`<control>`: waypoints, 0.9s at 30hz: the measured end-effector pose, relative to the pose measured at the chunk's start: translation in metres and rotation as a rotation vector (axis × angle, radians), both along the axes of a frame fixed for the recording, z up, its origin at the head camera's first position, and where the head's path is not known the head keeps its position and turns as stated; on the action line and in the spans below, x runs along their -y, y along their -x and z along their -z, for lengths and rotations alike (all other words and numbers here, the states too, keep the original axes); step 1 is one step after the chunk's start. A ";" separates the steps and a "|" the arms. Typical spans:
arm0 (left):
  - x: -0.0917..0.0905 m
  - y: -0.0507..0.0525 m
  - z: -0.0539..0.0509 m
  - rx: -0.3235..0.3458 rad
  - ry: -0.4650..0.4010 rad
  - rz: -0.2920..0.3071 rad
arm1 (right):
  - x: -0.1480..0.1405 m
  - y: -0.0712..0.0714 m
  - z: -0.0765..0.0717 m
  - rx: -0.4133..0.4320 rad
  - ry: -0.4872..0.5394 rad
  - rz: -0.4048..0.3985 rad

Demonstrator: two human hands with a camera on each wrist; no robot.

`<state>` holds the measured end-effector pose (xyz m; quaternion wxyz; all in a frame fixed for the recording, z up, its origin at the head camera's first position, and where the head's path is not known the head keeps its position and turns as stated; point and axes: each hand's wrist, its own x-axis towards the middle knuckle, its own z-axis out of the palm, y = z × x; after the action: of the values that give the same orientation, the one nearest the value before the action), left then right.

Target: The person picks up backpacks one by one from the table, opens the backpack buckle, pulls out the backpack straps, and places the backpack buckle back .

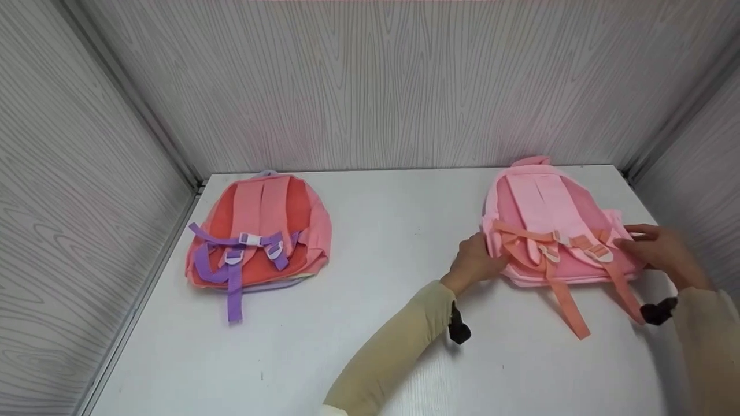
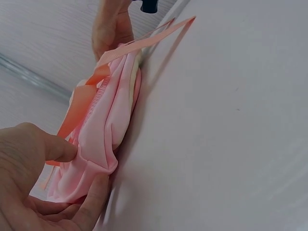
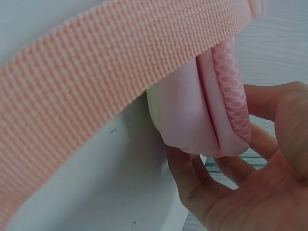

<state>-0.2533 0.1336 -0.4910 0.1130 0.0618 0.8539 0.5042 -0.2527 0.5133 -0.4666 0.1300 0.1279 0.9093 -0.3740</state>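
A pink backpack [image 1: 546,202] lies at the right of the table with its straps upward and orange webbing trailing toward the front edge. At its left side, my left hand [image 1: 477,263] grips the lower corner; in the left wrist view the thumb is on top and the fingers [image 2: 94,202] are beneath the pink fabric [image 2: 98,139]. My right hand [image 1: 665,251] holds the lower right side, its thumb above and fingers [image 3: 185,178] under the edge in the right wrist view. An orange strap [image 3: 120,57] crosses close before that camera.
A second backpack [image 1: 260,202], coral with purple straps and white buckles, lies straps-up at the left of the white table [image 1: 370,300]. Wood-grain panels [image 1: 370,86] enclose the back and both sides.
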 end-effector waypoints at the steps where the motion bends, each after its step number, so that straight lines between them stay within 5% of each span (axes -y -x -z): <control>1: 0.001 -0.001 0.000 0.004 0.004 0.002 | 0.001 0.000 0.001 -0.002 0.002 -0.006; 10: 0.019 -0.004 -0.001 -0.001 0.047 0.004 | 0.014 0.002 0.003 -0.019 -0.003 -0.054; 27: 0.066 -0.014 0.002 -0.024 -0.021 0.040 | 0.052 0.002 0.009 -0.072 0.004 -0.112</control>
<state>-0.2390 0.0676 -0.4932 0.1123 0.0861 0.8485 0.5099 -0.2547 0.4616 -0.4757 0.1182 0.0630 0.9183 -0.3725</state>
